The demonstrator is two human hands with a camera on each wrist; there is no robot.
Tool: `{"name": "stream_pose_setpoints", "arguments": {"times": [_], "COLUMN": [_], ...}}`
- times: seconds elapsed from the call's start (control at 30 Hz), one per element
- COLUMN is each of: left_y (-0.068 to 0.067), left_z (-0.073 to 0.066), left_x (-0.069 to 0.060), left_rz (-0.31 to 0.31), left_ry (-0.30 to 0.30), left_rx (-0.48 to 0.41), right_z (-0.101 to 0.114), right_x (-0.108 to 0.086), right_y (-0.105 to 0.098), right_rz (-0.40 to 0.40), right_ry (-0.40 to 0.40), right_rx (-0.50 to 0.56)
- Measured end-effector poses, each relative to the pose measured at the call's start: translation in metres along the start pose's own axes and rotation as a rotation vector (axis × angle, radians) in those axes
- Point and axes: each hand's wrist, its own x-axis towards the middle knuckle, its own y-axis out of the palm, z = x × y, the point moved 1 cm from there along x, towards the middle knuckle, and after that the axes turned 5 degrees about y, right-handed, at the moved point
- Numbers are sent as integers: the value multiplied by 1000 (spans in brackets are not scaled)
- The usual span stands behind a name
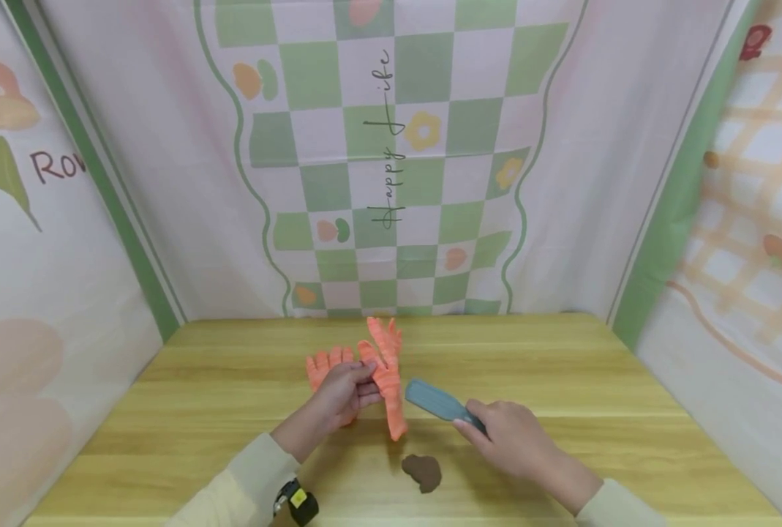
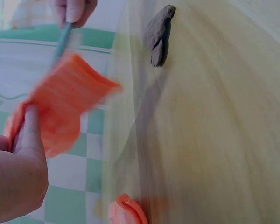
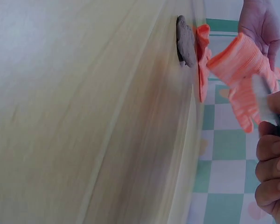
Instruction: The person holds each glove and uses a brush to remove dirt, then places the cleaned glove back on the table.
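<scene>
An orange knit glove hangs above the table, pinched between the thumb and fingers of my left hand. In the left wrist view the glove is a little blurred, its cuff toward the right. My right hand grips the handle of a blue-grey brush, its head close to the glove. White bristles show blurred beside the glove in the right wrist view; whether they touch it I cannot tell. A second orange glove lies on the table behind my left hand, partly hidden.
A brown, irregular flat lump lies on the wooden table near the front, below the held glove. Printed curtains hang behind the table and on both sides. A black device is strapped at my left wrist.
</scene>
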Motion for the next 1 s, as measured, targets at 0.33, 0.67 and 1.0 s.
{"name": "stream_pose_setpoints", "arguments": {"times": [0.33, 0.67, 1.0], "left_y": [0, 3, 5], "left_z": [-6, -5, -4], "left_x": [0, 0, 2], "left_rz": [-22, 0, 37], "left_ry": [-7, -11, -9], "left_rx": [-11, -5, -1], "right_z": [-8, 4, 19], "right_x": [-1, 11, 24], "right_y": [-8, -17, -14], "right_rz": [32, -58, -85], "right_ry": [86, 29, -69], "right_rx": [-57, 19, 61]}}
